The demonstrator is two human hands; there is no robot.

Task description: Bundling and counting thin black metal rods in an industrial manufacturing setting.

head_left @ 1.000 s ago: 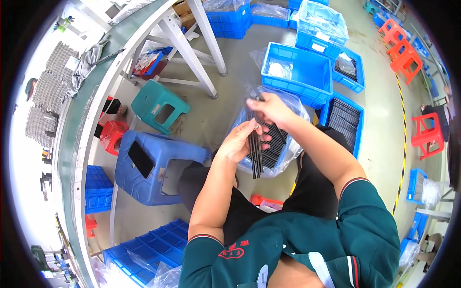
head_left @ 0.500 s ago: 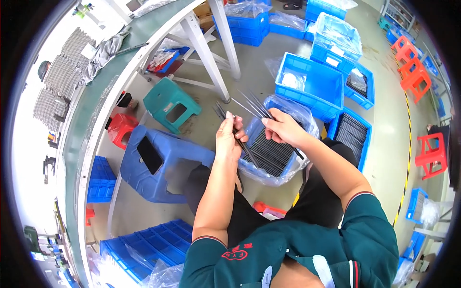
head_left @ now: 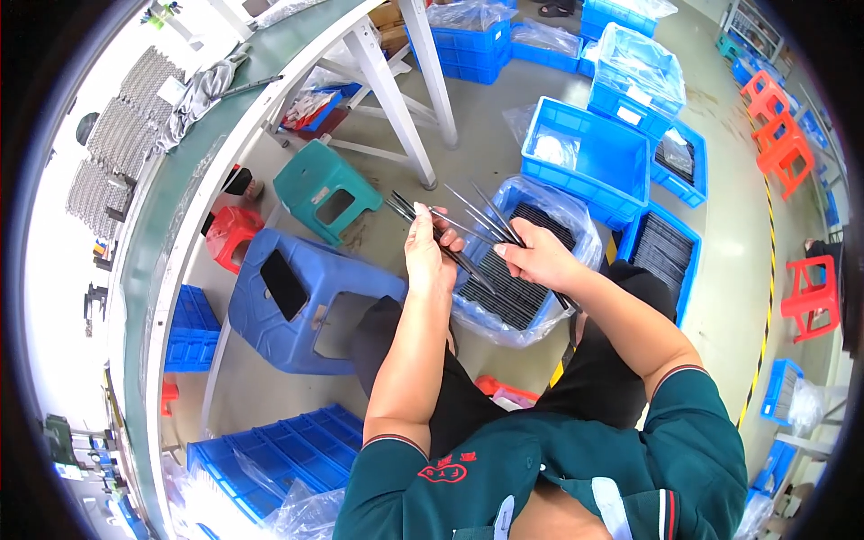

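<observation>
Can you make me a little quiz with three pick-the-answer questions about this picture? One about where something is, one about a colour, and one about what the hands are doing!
1. Where is the black phone?
A. on the blue stool
B. in a crate
C. on the floor

2. What colour is the small stool by the white table leg?
A. yellow
B. teal green
C. black

3. What are the hands doing?
A. resting empty
B. both holding thin dark rods
C. clapping

Answers:
1. A, since the phone lies flat on top of the blue stool.
2. B, its seat and legs are teal green.
3. B, the left hand and right hand both grip thin dark rods above a bag-lined blue crate.
</observation>
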